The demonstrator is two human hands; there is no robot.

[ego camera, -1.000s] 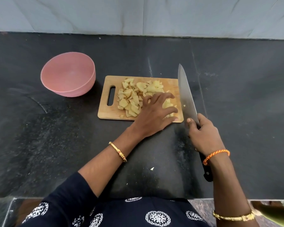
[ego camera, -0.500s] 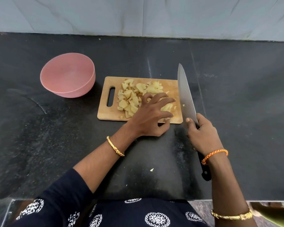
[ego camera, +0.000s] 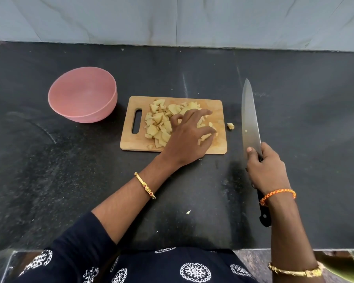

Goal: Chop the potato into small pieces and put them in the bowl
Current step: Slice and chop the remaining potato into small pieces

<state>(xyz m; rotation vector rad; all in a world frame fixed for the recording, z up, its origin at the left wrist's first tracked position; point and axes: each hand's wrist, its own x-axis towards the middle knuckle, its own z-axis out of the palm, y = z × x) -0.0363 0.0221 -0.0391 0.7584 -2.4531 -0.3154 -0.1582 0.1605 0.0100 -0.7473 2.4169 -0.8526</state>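
a dark speckled stone counter [ego camera: 49, 180] fills most of the view, with pale scuffs and a curved scratch on its left part. behind it rises a light grey marbled wall [ego camera: 172, 19] (a thin vertical seam runs down near its middle). at the bottom edge shows navy clothing [ego camera: 172, 268] printed with white round patterns. a greenish blurred thing sits in the bottom right corner, too unclear to name.
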